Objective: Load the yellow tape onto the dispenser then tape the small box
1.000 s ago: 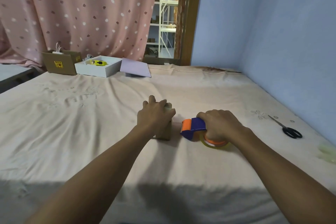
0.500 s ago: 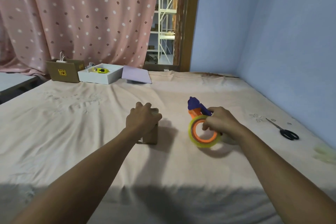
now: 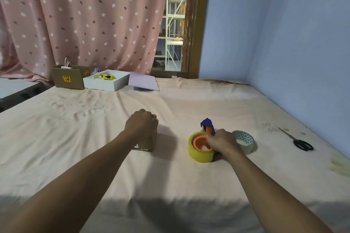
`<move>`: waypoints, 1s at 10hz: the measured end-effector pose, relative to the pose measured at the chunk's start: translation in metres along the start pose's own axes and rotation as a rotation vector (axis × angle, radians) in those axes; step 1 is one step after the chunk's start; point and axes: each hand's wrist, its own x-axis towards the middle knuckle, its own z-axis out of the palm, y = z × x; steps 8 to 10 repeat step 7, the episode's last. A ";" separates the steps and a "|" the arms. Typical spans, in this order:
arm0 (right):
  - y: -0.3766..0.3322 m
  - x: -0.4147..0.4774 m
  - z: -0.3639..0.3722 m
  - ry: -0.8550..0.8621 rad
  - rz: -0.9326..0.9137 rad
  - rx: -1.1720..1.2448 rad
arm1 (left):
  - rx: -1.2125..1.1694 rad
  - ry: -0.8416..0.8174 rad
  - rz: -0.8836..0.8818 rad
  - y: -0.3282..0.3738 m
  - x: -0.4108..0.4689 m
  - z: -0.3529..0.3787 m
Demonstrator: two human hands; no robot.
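The small brown box point(image 3: 146, 143) stands on the bed sheet at centre, mostly hidden under my left hand point(image 3: 142, 124), which grips its top. To its right the yellow tape roll point(image 3: 198, 154) sits on the orange hub of the purple dispenser point(image 3: 207, 126), lying flat on the sheet with the purple end pointing away. My right hand point(image 3: 222, 143) rests on the dispenser's near right side, fingers curled over the hub and handle.
A clear tape roll with a teal patterned core point(image 3: 244, 139) lies just right of my right hand. Black scissors point(image 3: 301, 143) lie near the blue wall. At the far left stand a brown carton point(image 3: 67, 79), a white open box point(image 3: 106, 82) and a lilac lid point(image 3: 143, 82).
My right hand has pulled the dispenser away from the box, lifted it, then laid it flat on the sheet to the right. My left hand stayed on the box.
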 end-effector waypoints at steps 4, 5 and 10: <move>-0.016 0.010 -0.013 -0.210 -0.012 -0.253 | 0.247 0.003 -0.075 0.014 0.007 0.027; -0.035 0.026 -0.033 -0.225 -0.051 -0.417 | 0.298 -0.033 -0.089 0.016 0.018 0.029; -0.081 0.064 -0.063 -0.091 -0.213 -0.465 | 0.421 -0.147 -0.062 0.033 0.030 0.018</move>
